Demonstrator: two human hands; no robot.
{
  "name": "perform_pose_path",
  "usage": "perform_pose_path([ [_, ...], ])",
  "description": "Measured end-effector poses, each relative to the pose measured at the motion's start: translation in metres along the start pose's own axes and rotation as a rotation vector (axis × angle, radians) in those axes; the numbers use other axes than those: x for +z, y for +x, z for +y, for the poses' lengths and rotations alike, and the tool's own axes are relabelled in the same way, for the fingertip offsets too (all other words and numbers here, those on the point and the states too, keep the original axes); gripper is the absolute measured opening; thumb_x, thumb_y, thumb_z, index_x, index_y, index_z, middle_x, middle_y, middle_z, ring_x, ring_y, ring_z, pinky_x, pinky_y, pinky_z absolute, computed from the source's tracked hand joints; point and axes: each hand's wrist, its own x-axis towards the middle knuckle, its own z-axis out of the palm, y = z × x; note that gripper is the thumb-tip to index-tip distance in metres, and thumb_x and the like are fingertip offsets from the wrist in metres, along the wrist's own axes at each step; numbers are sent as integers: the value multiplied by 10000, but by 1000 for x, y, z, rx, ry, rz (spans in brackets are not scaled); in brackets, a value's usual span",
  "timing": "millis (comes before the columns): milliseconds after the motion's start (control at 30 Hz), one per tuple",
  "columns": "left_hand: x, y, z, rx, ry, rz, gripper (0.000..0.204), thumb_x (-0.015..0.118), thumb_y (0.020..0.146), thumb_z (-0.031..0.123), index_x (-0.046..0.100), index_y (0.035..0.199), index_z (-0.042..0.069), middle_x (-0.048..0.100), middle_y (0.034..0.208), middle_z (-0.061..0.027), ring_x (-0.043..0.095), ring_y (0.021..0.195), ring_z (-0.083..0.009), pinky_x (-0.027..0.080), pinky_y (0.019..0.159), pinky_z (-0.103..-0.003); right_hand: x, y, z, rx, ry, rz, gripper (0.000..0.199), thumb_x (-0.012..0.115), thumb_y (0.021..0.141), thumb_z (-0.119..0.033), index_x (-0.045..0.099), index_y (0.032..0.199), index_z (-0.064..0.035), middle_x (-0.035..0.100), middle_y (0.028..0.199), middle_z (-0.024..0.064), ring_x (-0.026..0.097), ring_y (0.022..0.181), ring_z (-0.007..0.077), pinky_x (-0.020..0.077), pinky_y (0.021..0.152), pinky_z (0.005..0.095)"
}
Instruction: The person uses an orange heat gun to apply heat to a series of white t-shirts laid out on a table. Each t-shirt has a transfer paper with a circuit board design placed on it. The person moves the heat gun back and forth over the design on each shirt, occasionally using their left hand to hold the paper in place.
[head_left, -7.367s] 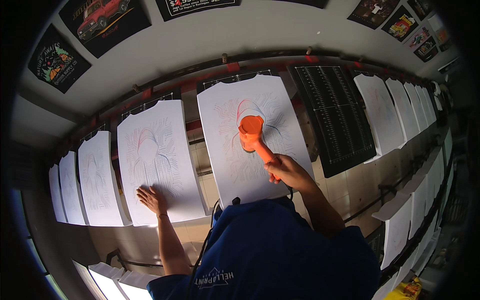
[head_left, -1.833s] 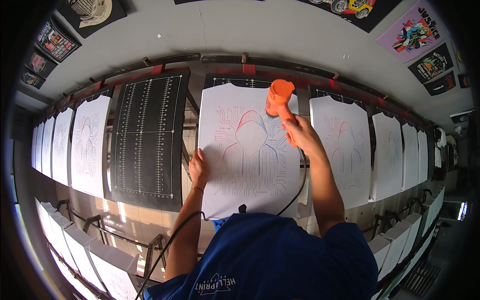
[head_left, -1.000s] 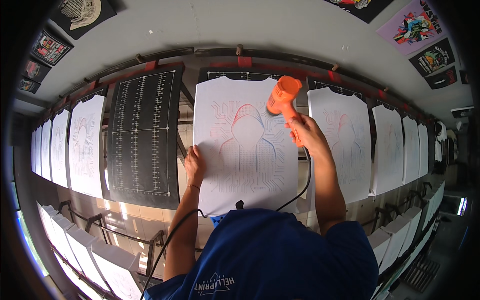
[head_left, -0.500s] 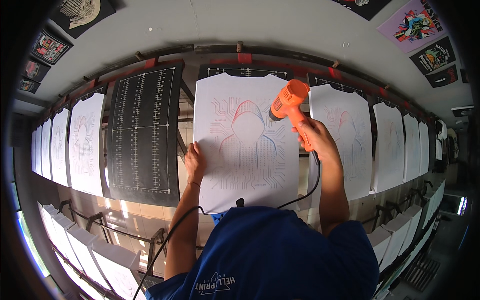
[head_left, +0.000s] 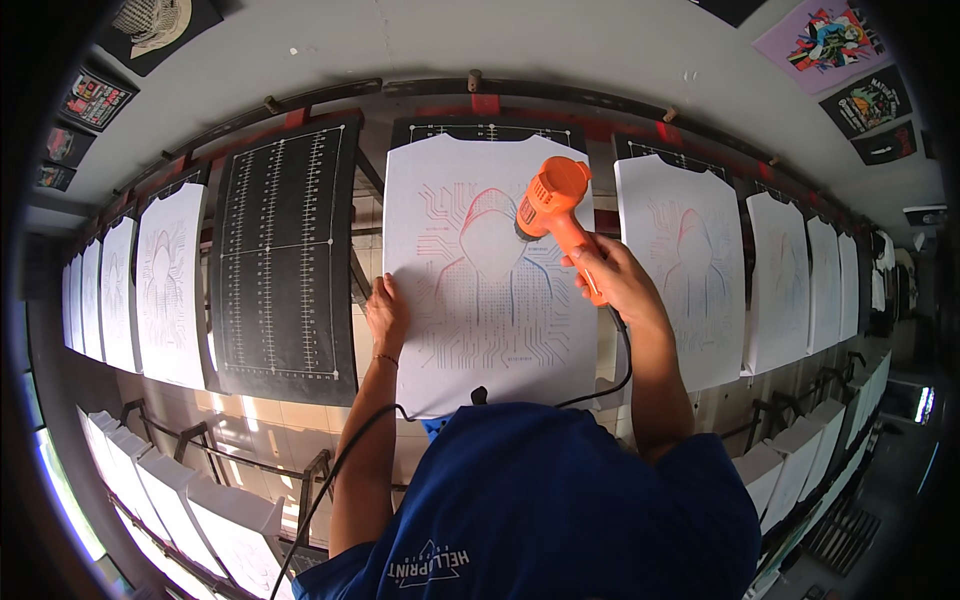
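Note:
My right hand (head_left: pixel 618 275) grips an orange heat gun (head_left: pixel 553 205) by its handle. Its nozzle points down and left at a white printed shirt (head_left: pixel 480 320) stretched on a board in front of me. The shirt bears a red and blue line drawing of a hooded figure with circuit lines. My left hand (head_left: pixel 386 312) lies flat on the shirt's left edge, fingers spread. A black cable (head_left: pixel 610 378) runs from the heat gun down under my right forearm.
A bare black gridded board (head_left: pixel 280 260) stands left of my shirt. More white printed shirts (head_left: pixel 683 270) hang on boards along the row to both sides. A lower row of white boards (head_left: pixel 190 490) runs at bottom left. Posters (head_left: pixel 822 30) hang on the wall above.
My right hand has tilted the heat gun and brought it from the shirt's upper right corner down and left over the hooded figure. My left hand stays on the shirt's left edge.

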Motion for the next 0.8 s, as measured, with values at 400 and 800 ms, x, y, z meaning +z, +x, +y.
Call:
perform_pose_path([
  [400,3,0,-5,49,-39,19,442,347,1005,385,529,869,7,607,794,-280,558,772,-496,416,682,-547,-10,-19,9,66,52,69,380,560,939,-278,544,1187,11,635,928,55,532,658,77,484,582,238],
  [800,-9,-23,-39,73,-264,-128,487,343,1017,413,541,912,-19,568,755,-262,539,699,-428,416,646,-473,-15,-46,18,90,93,161,320,542,942,-254,551,1124,9,580,881,34,522,645,78,463,550,239],
])
